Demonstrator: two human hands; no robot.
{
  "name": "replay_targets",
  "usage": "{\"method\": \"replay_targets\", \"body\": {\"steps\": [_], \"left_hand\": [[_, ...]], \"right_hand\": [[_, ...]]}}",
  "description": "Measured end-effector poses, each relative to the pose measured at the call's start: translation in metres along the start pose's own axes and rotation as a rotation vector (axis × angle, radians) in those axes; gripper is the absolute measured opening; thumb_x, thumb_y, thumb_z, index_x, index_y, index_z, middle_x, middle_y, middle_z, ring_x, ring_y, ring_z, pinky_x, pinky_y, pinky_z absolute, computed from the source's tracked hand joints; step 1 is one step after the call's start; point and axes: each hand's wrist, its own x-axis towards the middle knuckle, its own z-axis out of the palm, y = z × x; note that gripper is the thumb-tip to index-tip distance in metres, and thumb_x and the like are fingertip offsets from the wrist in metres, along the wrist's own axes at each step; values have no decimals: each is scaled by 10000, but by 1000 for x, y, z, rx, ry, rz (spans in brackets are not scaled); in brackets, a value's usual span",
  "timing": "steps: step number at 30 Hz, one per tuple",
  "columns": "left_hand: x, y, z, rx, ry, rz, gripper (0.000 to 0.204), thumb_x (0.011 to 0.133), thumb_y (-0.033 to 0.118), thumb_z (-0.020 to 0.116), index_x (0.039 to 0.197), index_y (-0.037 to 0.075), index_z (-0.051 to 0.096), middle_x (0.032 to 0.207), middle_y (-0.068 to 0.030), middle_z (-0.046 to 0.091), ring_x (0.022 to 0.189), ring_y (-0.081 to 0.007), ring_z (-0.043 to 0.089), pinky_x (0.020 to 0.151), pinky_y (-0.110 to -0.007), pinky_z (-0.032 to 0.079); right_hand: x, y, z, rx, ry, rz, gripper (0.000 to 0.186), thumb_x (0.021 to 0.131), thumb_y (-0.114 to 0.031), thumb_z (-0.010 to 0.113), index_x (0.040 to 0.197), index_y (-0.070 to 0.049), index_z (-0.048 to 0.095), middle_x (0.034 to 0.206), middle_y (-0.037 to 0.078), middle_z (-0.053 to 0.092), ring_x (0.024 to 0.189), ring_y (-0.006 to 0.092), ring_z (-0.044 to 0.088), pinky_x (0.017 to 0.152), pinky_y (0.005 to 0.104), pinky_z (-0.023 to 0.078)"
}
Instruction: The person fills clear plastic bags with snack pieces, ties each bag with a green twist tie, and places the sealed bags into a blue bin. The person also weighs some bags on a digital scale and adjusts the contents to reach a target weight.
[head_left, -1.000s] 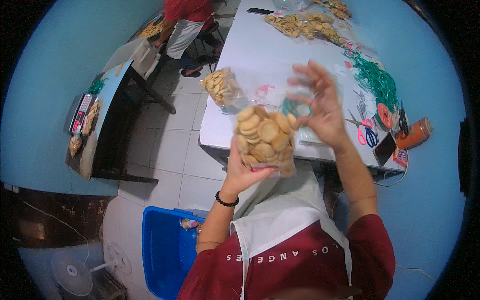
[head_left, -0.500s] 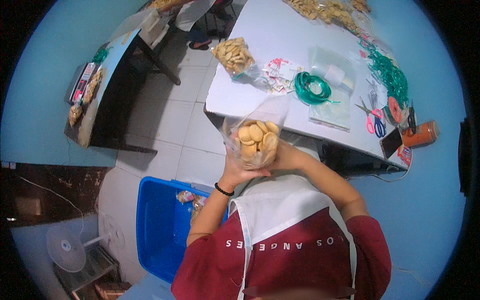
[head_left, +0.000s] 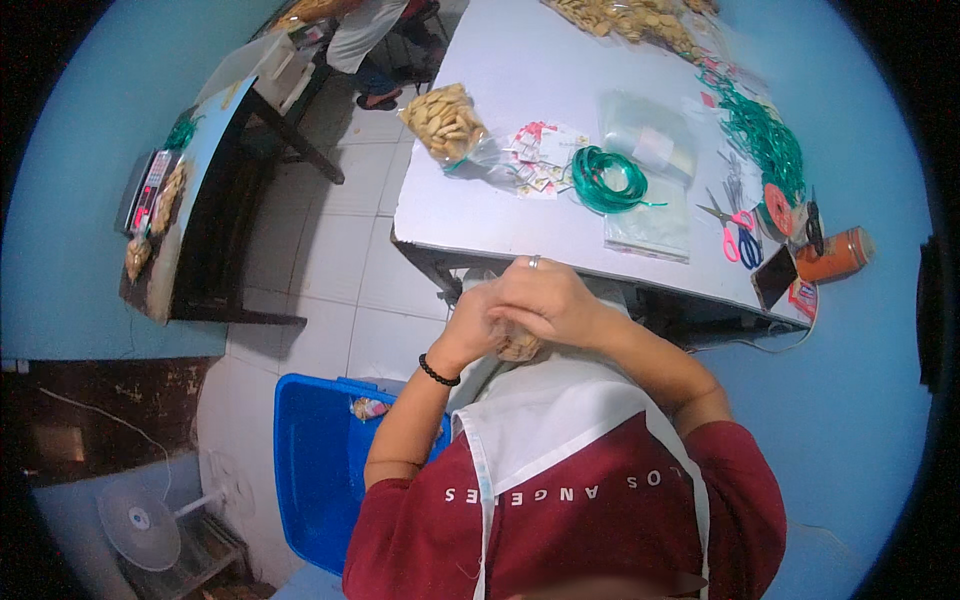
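Note:
Above my lap, in front of the white table (head_left: 440, 215), both hands close together over the upper part of a clear plastic bag of round biscuits (head_left: 519, 346). My left hand (head_left: 472, 318) grips the bag from the left side. Across its top lies my right hand (head_left: 553, 303), with a ring on one finger and its fingers bent over the gathered plastic. Only the lower part of the bag shows below the hands; its mouth is hidden.
On the table are a filled bag of biscuits (head_left: 443, 124), a green ribbon coil (head_left: 610, 181), clear bags (head_left: 648, 238), scissors (head_left: 742, 238), a phone (head_left: 774, 277) and an orange can (head_left: 838, 255). A blue bin (head_left: 300, 480) stands at my left. Another person (head_left: 362, 45) is at the far left.
The bag stood open with the biscuits showing from above; now my right hand has come over its top and the plastic is gathered under both hands. The view has shifted slightly.

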Motion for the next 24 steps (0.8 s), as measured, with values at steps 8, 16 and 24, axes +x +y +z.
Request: {"method": "replay_targets", "body": {"steps": [8, 16, 24], "left_hand": [[7, -13, 23, 98, 84, -3, 196, 953, 161, 552, 1050, 0, 610, 970, -145, 713, 930, -314, 681, 806, -393, 537], [1, -6, 17, 621, 216, 114, 161, 883, 195, 656, 961, 54, 651, 874, -116, 719, 795, -304, 702, 665, -385, 557], [-3, 1, 12, 598, 236, 105, 168, 865, 203, 680, 937, 53, 653, 854, -131, 709, 761, -309, 693, 643, -395, 547]], "right_hand": [[-36, 89, -68, -356, 175, 602, 147, 870, -186, 677, 930, -53, 688, 930, 112, 692, 876, 324, 646, 759, 427, 507], [-40, 129, -102, -782, 42, 621, 147, 854, -161, 667, 928, -34, 671, 873, 146, 674, 888, 343, 637, 789, 473, 494], [-39, 120, -109, -193, 418, 711, 171, 872, -104, 685, 1018, -17, 661, 942, 133, 716, 882, 238, 703, 755, 331, 527]]}}
